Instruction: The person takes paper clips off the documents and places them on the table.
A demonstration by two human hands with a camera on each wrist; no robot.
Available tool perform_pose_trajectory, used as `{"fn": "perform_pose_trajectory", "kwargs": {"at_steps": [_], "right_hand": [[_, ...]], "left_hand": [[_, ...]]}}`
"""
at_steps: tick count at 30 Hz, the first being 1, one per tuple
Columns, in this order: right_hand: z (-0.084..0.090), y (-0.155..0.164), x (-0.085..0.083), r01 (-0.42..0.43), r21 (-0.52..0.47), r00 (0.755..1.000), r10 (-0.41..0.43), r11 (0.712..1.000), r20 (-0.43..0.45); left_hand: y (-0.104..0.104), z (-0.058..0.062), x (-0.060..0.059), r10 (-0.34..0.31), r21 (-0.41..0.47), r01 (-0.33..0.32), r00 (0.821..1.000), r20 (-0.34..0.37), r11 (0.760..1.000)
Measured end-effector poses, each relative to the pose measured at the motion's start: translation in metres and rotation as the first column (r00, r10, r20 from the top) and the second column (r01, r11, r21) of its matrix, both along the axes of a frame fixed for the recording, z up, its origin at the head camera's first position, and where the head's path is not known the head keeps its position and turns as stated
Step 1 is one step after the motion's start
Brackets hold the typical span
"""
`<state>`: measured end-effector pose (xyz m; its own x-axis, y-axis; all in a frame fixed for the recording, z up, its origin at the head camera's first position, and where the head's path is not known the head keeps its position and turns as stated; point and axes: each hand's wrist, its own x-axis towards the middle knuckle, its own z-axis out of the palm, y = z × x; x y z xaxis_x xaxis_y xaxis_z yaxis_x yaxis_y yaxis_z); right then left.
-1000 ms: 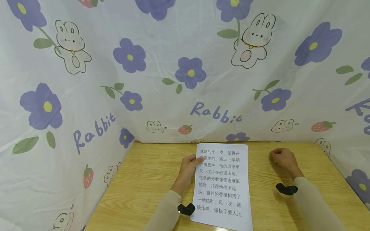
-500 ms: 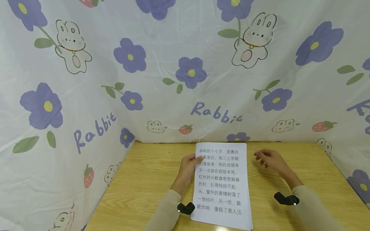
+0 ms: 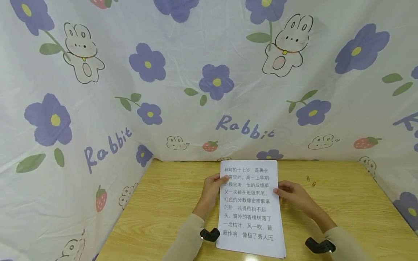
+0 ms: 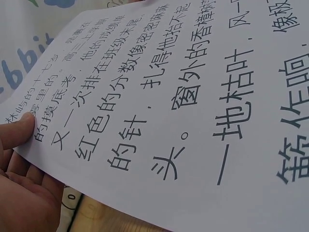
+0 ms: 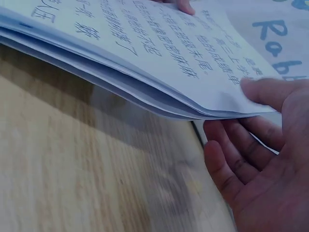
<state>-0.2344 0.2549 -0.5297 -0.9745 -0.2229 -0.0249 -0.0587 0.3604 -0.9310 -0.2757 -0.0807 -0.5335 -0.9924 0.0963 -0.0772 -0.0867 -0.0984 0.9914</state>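
Observation:
A stack of white paper sheets (image 3: 248, 214) printed with large Chinese characters is held up over the table, between my two hands. My left hand (image 3: 211, 192) grips its left edge, thumb on the top sheet and fingers underneath. On the opposite edge, my right hand (image 3: 295, 195) pinches the stack near its upper part. The right wrist view shows the right thumb (image 5: 265, 92) on the printed face and the other fingers below. Along that edge the sheets (image 5: 145, 92) spread slightly apart in layers.
Small paper clips (image 3: 314, 184) lie on the wooden table (image 3: 156, 203), beyond my right hand. A white curtain (image 3: 183, 123) with purple flowers and rabbits hangs behind and at the sides. Each wrist wears a black camera (image 3: 320, 245).
My right hand has come left from the table's right side and taken hold of the paper's right edge, uncovering the small clips. The left hand keeps its grip.

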Motion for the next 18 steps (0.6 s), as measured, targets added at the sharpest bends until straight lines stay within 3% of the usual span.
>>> {"fn": "perform_pose_trajectory", "kwargs": {"at_steps": [6,14,18], "right_hand": [[-0.002,-0.006,0.005,0.053,-0.039,0.998,-0.054,0.998,-0.024],[-0.005,-0.007,0.004,0.142,-0.07,0.99,-0.141,0.987,0.024],[-0.009,-0.004,0.0,0.184,-0.042,0.982,-0.182,0.982,0.051]], "left_hand": [[0.0,0.0,-0.001,-0.011,-0.009,0.011,1.0,-0.002,1.0],[0.002,-0.007,-0.005,-0.065,-0.004,0.065,0.998,0.017,0.998],[0.002,-0.014,-0.006,-0.098,-0.069,0.098,0.995,0.014,0.993]]}}
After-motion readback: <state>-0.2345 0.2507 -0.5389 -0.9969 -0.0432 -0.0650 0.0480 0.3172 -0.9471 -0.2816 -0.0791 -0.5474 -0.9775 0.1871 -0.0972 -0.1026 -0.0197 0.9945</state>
